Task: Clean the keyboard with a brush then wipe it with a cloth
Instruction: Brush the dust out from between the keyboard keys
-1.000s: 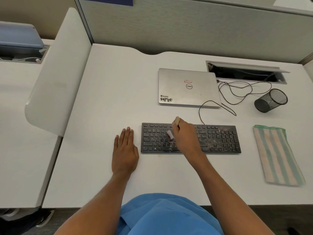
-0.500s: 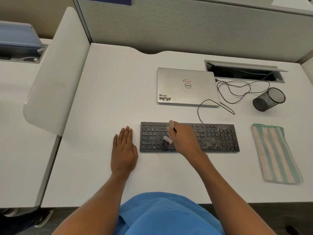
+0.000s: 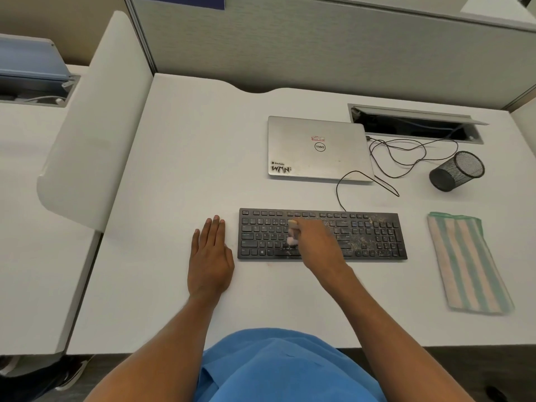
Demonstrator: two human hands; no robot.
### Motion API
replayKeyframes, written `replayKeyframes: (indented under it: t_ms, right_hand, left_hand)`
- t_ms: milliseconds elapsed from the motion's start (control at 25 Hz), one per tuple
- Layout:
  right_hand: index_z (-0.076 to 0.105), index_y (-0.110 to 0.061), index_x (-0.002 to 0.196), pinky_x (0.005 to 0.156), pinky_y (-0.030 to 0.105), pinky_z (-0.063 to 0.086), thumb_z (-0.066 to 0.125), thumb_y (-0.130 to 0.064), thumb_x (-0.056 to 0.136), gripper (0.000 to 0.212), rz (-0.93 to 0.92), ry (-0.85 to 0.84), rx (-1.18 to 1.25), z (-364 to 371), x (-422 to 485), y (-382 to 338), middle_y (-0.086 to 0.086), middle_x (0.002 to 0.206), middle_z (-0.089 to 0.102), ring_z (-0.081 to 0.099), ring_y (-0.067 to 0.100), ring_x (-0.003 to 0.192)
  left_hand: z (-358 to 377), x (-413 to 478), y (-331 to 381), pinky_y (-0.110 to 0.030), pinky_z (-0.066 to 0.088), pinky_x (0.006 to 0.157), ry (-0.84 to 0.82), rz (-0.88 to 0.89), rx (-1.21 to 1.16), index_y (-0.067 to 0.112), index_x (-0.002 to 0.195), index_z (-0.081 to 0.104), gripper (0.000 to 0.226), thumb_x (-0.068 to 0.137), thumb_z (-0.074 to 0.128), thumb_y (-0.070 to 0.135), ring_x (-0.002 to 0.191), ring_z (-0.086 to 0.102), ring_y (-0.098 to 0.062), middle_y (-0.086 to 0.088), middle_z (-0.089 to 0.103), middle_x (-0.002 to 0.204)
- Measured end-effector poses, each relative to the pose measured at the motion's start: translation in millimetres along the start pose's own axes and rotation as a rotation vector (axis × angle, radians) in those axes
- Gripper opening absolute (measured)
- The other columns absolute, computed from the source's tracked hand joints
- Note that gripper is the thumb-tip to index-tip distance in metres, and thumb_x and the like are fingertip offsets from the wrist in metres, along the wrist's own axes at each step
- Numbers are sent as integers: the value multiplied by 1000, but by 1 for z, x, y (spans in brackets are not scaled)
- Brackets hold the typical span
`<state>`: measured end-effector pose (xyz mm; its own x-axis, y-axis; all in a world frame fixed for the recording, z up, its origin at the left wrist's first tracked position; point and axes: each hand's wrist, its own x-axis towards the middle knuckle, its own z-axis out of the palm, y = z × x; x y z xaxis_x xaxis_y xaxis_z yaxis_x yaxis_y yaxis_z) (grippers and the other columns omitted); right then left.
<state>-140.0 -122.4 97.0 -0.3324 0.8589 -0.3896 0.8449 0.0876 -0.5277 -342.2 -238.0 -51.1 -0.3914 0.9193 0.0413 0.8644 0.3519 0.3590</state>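
Note:
A black keyboard (image 3: 374,236) lies on the white desk (image 3: 179,175), with pale dust and crumbs scattered over its right half. My right hand (image 3: 317,245) is over the keyboard's middle, gripping a small brush (image 3: 292,238) with pale pinkish bristles that touch the keys left of centre. The hand is motion-blurred. My left hand (image 3: 210,256) rests flat on the desk just left of the keyboard, fingers together, holding nothing. A folded cloth (image 3: 467,262) with green and beige stripes lies on the desk to the right of the keyboard.
A closed silver laptop (image 3: 317,149) sits behind the keyboard. Black cables (image 3: 406,153) loop from it toward an open cable hatch (image 3: 417,123). A black mesh pen cup (image 3: 456,171) lies tipped at the right. A white divider panel (image 3: 95,120) stands at the left.
My right hand has slid the brush leftward and slightly toward me across the keys. My left hand and the cloth have stayed where they were.

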Motion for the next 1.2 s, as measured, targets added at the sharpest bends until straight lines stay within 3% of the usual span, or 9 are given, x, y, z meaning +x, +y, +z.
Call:
replayKeyframes:
  t_ms: [160,360,480,560,640,720,880,1120,1200]
  right_hand:
    - [68,-18,124,83,41,59,42,-6,101,36,-61,45,-13,-5,-4,-19,-1,110,73,71,16,97]
    - [66,-27,90,86,45,59,45,-5,97,31,-186,-111,96,21,4,-37,-9,92,69,72,17,92]
    - [66,-37,75,66,32,51,46,-21,99,35,-146,-13,-101,12,6,-10,-9,84,71,74,20,93]
    - [68,-31,79,60,29,44,45,-23,101,33,-45,16,-74,1,3,1,-9,84,71,74,24,93]
    - [70,-24,98,70,32,54,44,-17,103,28,-14,49,-128,-6,-1,1,-4,96,73,72,22,89]
    - [69,-18,106,79,38,58,44,-13,103,26,-83,86,-139,-2,-7,-8,2,102,74,71,20,87]
    - [66,-19,116,85,39,57,47,-11,101,25,-219,-63,-41,24,-14,-36,5,106,70,67,25,97]
    - [61,-27,81,64,29,40,42,-19,101,29,-124,-17,-99,18,-16,-4,-5,90,72,65,16,77]
    - [69,-30,86,67,33,43,44,-19,99,31,9,16,-14,8,-12,14,-4,90,71,68,18,81]
  left_hand:
    - [0,0,0,-43,8,133,-1,1,1,9,164,31,67,99,26,22,162,19,-20,-5,28,173]
    - [1,0,0,-45,10,133,3,6,5,8,164,32,67,98,28,21,161,20,-22,-6,29,172]
    - [0,1,0,-44,10,132,2,6,4,8,163,33,67,98,28,21,161,21,-22,-7,30,172]
    - [1,0,1,-44,9,132,0,5,11,8,163,33,67,98,27,22,161,21,-22,-7,29,172]
    - [1,0,1,-44,10,132,1,6,9,8,164,33,67,98,26,23,161,20,-22,-7,29,172]
    - [1,0,1,-44,9,133,-2,3,13,8,164,32,68,98,26,23,161,19,-21,-6,28,173]
    - [0,0,1,-43,8,133,-7,2,29,9,165,30,69,98,24,24,162,18,-21,-6,26,173]
    - [1,0,1,-45,10,132,0,7,15,8,163,33,68,98,28,22,161,21,-22,-7,30,172]
    - [1,0,1,-45,10,132,1,9,18,8,163,34,68,97,28,22,161,21,-22,-7,30,172]
